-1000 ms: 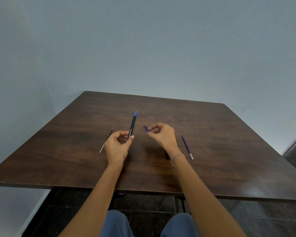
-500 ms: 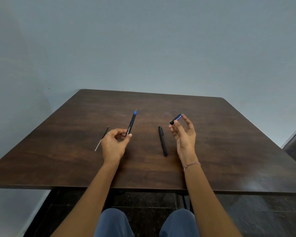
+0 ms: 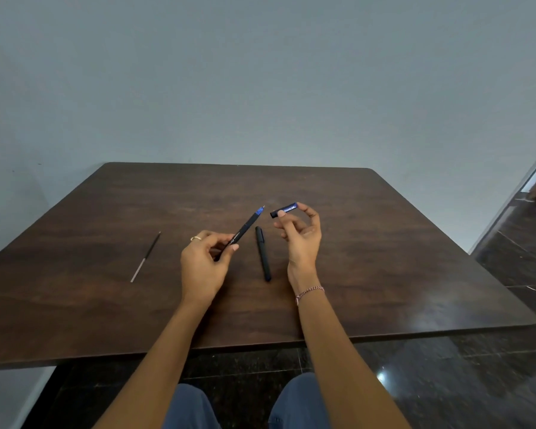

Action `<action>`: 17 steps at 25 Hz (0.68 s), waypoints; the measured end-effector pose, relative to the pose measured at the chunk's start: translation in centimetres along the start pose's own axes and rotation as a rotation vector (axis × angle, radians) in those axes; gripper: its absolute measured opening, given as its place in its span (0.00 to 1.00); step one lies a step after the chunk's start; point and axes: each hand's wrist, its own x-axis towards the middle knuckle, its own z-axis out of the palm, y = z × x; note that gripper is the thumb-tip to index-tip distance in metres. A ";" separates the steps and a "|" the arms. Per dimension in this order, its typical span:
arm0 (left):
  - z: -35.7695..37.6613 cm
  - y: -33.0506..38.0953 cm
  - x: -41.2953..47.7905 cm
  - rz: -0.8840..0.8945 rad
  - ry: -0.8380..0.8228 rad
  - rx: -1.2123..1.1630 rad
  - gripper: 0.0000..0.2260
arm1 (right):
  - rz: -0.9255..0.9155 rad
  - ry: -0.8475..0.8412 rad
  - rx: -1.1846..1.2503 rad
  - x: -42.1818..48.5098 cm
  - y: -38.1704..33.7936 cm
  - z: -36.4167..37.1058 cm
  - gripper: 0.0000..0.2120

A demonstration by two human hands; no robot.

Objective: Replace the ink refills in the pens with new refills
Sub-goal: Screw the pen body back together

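Loose refill [image 3: 145, 257] left on table [image 3: 384, 243]; capped pen [image 3: 263, 254] lying between hands.

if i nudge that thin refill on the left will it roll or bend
The refill is a thin rod lying flat on the smooth table, so a sideways nudge would probably roll it. It looks very slim, so likely light, and may flex slightly.

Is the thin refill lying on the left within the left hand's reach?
Probably yes: the refill lies alone on the table beside the left hand, nothing between. But that hand holds a pen, which it may need to put down first.
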 end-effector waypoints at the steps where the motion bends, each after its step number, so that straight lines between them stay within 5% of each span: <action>1: 0.0 -0.1 0.0 0.002 0.012 0.006 0.07 | 0.001 0.013 0.008 0.1 0.0 0.0 0.17; 17: -0.3 0.0 -0.3 0.074 -0.020 0.093 0.07 | -0.046 -0.066 -0.022 -0.3 0.0 -0.1 0.17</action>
